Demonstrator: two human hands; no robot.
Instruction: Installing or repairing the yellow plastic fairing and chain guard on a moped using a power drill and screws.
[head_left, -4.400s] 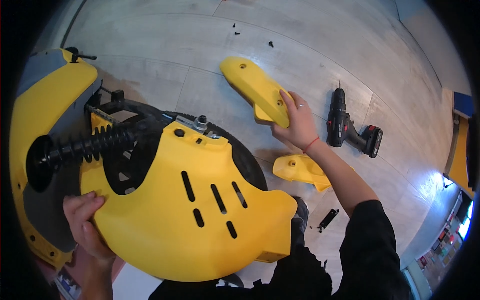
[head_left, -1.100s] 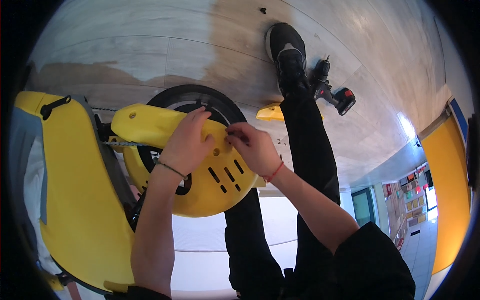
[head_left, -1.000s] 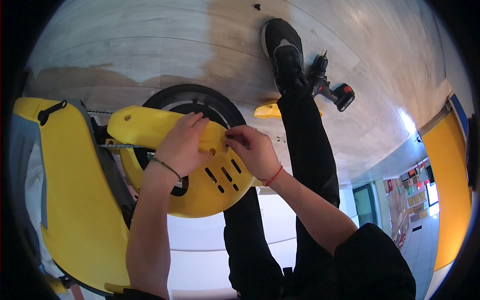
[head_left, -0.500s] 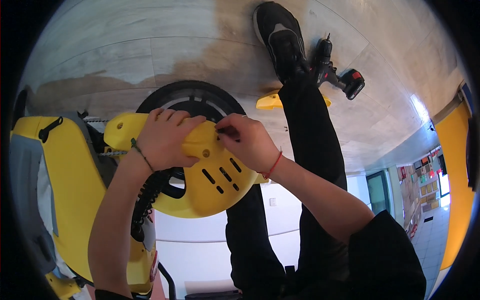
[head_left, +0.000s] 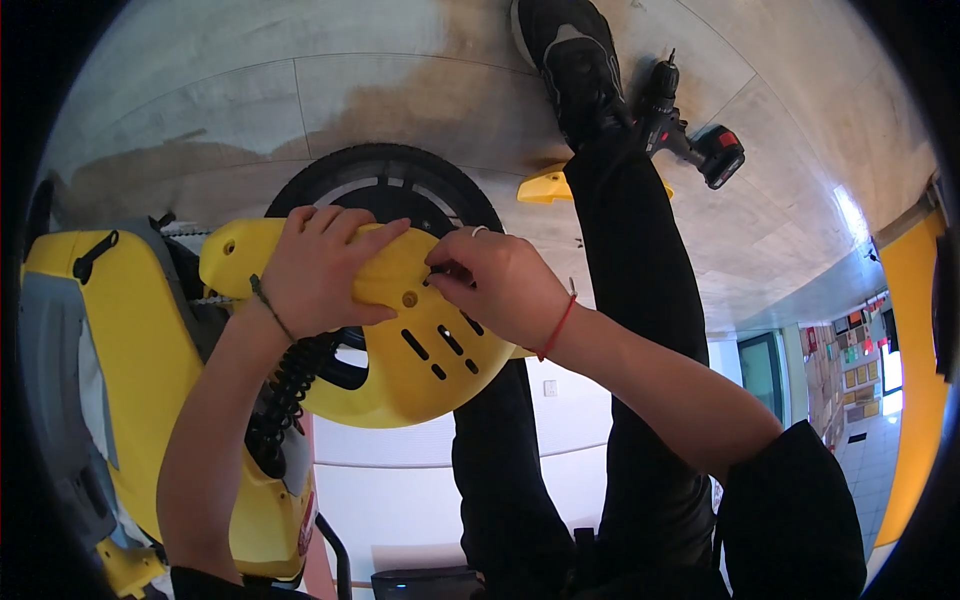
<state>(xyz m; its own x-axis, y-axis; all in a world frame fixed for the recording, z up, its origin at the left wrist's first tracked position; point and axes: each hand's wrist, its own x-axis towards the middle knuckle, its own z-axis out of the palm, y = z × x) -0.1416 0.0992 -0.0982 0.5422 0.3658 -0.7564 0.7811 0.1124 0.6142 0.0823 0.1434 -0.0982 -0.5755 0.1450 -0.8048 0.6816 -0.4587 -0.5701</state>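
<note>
A yellow plastic cover (head_left: 385, 395) with slots and screw holes lies over the side of a black-tyred wheel (head_left: 345, 172). My left hand (head_left: 318, 270) grips this cover, its fingers over the upper edge and its thumb on the face. At the cover's right part, above the slots, my right hand (head_left: 500, 285) pinches a small dark piece (head_left: 436, 275) against the surface. The fingers mostly hide that piece, so its kind cannot be made out. One recessed screw hole (head_left: 409, 299) shows between the hands, another (head_left: 230, 247) left of my left hand.
A yellow and grey vehicle body (head_left: 130, 370) stands at left, with a black coil spring (head_left: 283, 390) beside the cover. A cordless drill (head_left: 680, 130) lies on the floor beyond my leg, near my black shoe (head_left: 580, 75). Another yellow part (head_left: 545, 185) lies partly behind my leg.
The view has shifted slightly. My right hand has turned a little at the same spot, still pinching the small dark piece. My left hand keeps its hold on the cover.
</note>
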